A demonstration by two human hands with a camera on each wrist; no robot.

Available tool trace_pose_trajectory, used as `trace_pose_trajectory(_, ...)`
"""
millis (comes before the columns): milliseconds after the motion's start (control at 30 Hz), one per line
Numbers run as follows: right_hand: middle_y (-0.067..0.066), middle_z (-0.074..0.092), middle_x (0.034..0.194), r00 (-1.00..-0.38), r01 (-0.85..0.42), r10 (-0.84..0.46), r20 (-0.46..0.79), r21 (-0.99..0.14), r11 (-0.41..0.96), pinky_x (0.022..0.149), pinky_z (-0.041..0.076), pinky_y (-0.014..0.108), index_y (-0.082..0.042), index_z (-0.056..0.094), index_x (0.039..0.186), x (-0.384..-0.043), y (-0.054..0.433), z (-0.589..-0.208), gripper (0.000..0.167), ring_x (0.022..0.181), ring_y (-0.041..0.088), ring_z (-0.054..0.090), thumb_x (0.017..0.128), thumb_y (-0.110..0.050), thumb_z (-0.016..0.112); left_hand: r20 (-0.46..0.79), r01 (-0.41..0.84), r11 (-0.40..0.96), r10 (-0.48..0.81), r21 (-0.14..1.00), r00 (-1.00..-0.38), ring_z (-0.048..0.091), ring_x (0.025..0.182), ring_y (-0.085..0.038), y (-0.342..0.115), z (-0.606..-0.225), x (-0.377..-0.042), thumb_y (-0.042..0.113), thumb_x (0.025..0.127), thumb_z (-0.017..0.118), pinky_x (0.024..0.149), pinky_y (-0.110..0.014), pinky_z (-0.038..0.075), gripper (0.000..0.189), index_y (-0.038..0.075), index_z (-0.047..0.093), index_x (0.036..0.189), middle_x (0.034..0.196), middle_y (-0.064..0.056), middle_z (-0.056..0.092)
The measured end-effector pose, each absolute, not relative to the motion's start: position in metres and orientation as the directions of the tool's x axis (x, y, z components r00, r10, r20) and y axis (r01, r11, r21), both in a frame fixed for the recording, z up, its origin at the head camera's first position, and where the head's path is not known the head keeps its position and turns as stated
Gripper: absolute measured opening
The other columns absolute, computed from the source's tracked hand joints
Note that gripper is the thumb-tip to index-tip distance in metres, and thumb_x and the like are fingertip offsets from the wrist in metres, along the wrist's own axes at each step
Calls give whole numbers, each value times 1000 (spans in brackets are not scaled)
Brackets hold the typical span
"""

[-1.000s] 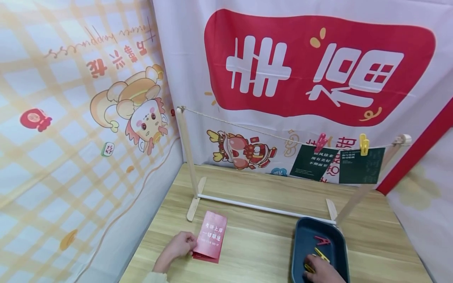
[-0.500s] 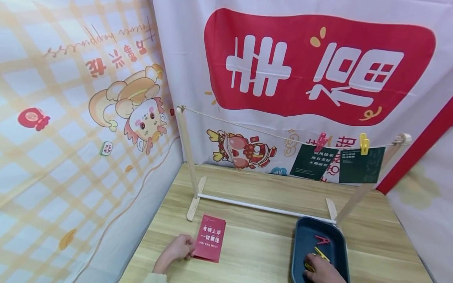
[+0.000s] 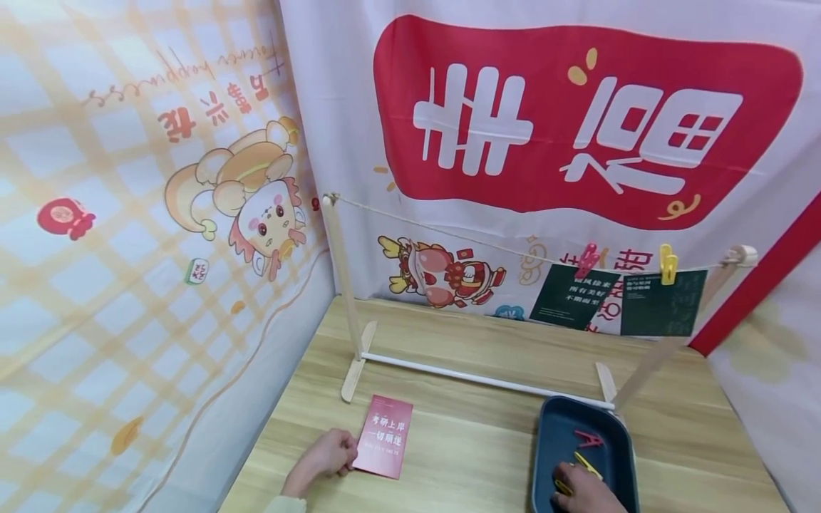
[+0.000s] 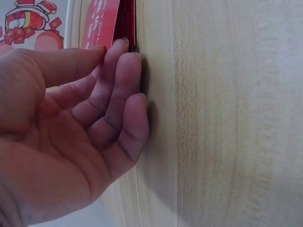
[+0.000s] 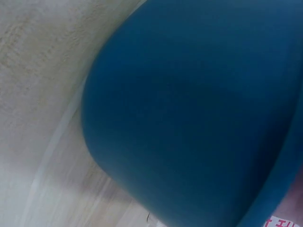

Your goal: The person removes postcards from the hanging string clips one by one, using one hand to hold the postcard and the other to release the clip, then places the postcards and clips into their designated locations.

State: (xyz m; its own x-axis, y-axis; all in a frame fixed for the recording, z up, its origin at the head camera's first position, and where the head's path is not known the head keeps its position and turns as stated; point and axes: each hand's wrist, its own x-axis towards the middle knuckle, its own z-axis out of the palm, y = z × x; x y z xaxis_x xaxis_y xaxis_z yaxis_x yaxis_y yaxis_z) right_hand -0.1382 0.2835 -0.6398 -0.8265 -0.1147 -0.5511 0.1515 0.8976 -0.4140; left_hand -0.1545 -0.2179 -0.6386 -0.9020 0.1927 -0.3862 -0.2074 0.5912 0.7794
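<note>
Left wrist view: your left hand (image 4: 78,130) pinches the near corner of the red card (image 4: 102,22), with a darker red layer (image 4: 126,26) behind it. Where is that card overall?

The head view has it at the left of the wooden table (image 3: 474,438), in front of the white bar (image 3: 477,377). Expect it to feel light, thin and fairly stiff, a little slick, and easy to crease. You'd do well to keep to the edge or corner, lightly, and catch both layers. I can't tell if it's folded or doubled.

And your right hand (image 3: 584,491)?

Your fingers are down in the blue tray (image 3: 556,431), curled at a yellow clip (image 3: 588,465); I can't tell whether you grip it.

Any change from half a second ago?

Your hands sit much the same. The card's face was deeper red, with an underlayer peeking out at right; now it's paler and shinier and its edges line up, so you've probably altered its tilt.
</note>
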Motion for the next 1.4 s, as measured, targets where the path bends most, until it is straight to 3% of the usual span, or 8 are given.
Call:
trace_pose_trajectory(933,6,67,92,-819,150,-102,-564,-383,912,77,54,50,-4,64,108,-144,284,-641,38,82,22,63,84,-31,76,-414,-242,608,157,756,-897,58,61,-17,-217,-637,-155,5,91,58,50,-21,44,5,3,60,87,72,-9,63)
trace_pose_trajectory(1167,5,65,89,-826,141,-113,-552,-396,907,75,54,49,-3,63,109,-144,286,-643,39,80,22,62,83,-30,77,-417,-272,625,96,732,-904,59,60,-19,-216,-637,-154,6,91,60,51,-25,50,7,2,59,85,71,-9,63)
trace_pose_trajectory(1400,7,65,90,-813,179,-65,-579,-355,918,75,54,49,-2,63,113,-149,287,-648,43,81,22,62,83,-30,77,-432,-296,661,47,689,-900,59,59,-18,-213,-636,-154,9,91,61,48,-24,49,9,5,58,84,69,-8,63)
